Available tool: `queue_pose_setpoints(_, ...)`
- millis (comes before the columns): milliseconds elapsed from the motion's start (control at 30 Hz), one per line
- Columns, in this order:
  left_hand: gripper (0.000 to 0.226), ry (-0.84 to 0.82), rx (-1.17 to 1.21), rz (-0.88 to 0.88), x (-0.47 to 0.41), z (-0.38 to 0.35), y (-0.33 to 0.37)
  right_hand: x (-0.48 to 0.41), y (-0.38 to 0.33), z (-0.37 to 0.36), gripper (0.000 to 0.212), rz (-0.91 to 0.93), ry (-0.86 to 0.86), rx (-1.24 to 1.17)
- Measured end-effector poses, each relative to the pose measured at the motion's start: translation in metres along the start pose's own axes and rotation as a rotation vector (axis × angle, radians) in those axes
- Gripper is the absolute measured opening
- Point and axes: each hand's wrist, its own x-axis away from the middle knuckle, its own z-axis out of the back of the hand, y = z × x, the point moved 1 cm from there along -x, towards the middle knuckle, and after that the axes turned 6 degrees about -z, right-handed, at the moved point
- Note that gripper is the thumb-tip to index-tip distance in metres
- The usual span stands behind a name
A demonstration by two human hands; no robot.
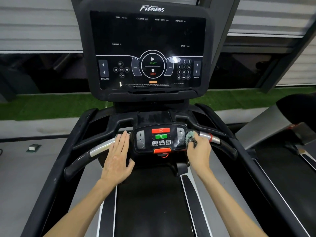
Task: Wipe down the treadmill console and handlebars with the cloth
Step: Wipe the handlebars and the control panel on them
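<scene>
The treadmill's big black console screen stands upright ahead of me. Below it a small control panel with red, green and orange buttons sits in the middle of the front handlebar. My right hand is closed around a grey-green cloth and presses it on the right handlebar, right beside the panel's edge. My left hand lies flat with fingers together over the left handlebar, its fingertips reaching the silver grip section.
Black side rails curve back on both sides of the running belt. A neighbouring treadmill stands at the right. Green turf and window shutters lie beyond the console. A small block rests on the floor at left.
</scene>
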Motion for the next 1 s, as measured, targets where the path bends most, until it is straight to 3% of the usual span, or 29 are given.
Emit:
queue_pose_setpoints(167, 0.096, 0.011, 0.018, 0.004, -0.001, -0.001, 0.002, 0.031, 0.010, 0.004, 0.032, 0.108, -0.010, 0.120)
queue_pose_setpoints(533, 0.098, -0.012, 0.006, 0.005, -0.001, 0.000, 0.001, -0.020, -0.023, 0.010, 0.045, 0.289, 0.021, 0.197)
queue_pose_setpoints(700, 0.098, -0.018, 0.013, 0.008, 0.000, 0.000, 0.001, -0.057, -0.050, 0.022, 0.045, 0.223, -0.213, 0.362)
queue_pose_setpoints(900, 0.091, -0.003, 0.040, 0.001, 0.000, 0.003, 0.000, -0.051, -0.127, -0.037, 0.051, 0.539, -0.561, 0.539)
queue_pose_setpoints(1000, 0.078, 0.029, 0.043, -0.019, 0.000, 0.004, -0.002, -0.040, -0.146, -0.057, 0.056, 0.632, -0.653, 0.565)
